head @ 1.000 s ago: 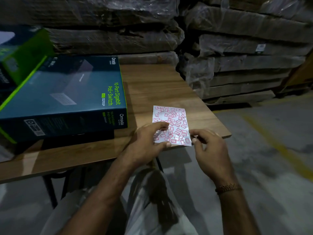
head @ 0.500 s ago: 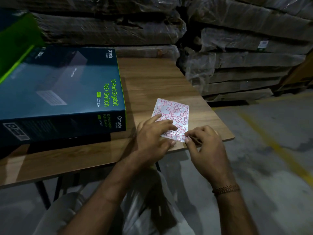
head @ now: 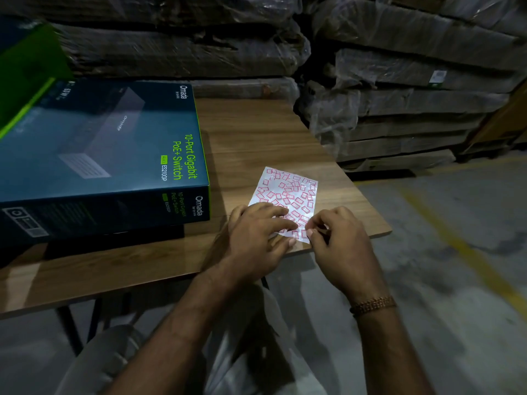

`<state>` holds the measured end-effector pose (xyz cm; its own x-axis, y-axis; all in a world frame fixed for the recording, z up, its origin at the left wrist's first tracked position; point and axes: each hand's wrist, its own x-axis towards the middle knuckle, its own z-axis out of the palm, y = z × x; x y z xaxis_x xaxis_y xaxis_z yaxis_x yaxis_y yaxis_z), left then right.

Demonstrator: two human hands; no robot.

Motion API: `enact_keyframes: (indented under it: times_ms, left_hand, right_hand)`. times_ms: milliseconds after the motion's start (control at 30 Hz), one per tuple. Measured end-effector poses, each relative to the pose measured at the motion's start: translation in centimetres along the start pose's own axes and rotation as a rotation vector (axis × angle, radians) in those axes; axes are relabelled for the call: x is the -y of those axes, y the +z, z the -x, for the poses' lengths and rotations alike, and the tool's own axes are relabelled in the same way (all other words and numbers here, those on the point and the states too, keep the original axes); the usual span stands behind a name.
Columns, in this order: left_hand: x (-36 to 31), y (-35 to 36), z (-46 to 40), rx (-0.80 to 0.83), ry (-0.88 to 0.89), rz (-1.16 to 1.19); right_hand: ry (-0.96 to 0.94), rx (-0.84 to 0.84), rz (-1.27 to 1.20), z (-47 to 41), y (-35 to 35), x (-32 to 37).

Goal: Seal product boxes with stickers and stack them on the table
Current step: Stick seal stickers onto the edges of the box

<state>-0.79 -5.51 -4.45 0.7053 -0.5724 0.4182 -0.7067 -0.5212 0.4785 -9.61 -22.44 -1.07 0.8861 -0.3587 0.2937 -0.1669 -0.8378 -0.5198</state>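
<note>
Bare bench (head: 256,132) lies open beyond the sticker sheet (head: 288,192) up to the wrapped pallets (head: 399,109). To the sheet's left the blue product box (head: 99,155) blocks the way. Both hands (head: 256,235) (head: 339,246) cover the sheet's near edge.

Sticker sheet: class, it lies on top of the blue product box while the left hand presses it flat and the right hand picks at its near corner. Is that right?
Not quite. The head view shows the sticker sheet lying on the wooden table, beside the blue product box, not on it. The left hand does press it flat, and the right hand picks at its near corner.
</note>
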Motion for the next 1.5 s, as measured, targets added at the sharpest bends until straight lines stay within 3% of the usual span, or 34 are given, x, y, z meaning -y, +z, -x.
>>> enact_keyframes:
  times_ms: [400,733,1000,1167,1300,1500]
  left_hand:
    - [-0.2,0.4,0.1,-0.071,0.051,-0.016]
    - [-0.4,0.6,0.1,-0.076,0.045,-0.016]
    - [-0.7,0.2,0.3,-0.09,0.025,0.008]
    - [-1.0,-0.7,0.2,-0.025,0.0,0.032]
    - [-1.1,-2.3,-0.2,-0.015,-0.06,0.222]
    - [-0.9,-3.5,0.6,-0.124,-0.057,0.471]
  right_hand:
    - [0.027,0.117,0.212,-0.7,0.1,1.5]
    - [-0.021,0.108,0.067,-0.2,0.3,-0.2]
    - [-0.02,0.108,-0.094,-0.2,0.0,-1.1]
    - [0.013,0.102,-0.399,-0.2,-0.9,-1.2]
    - [0.069,0.139,-0.623,-0.1,-1.3,-0.5]
    - [0.041,0.142,-0.755,0.2,-2.0,1.8]
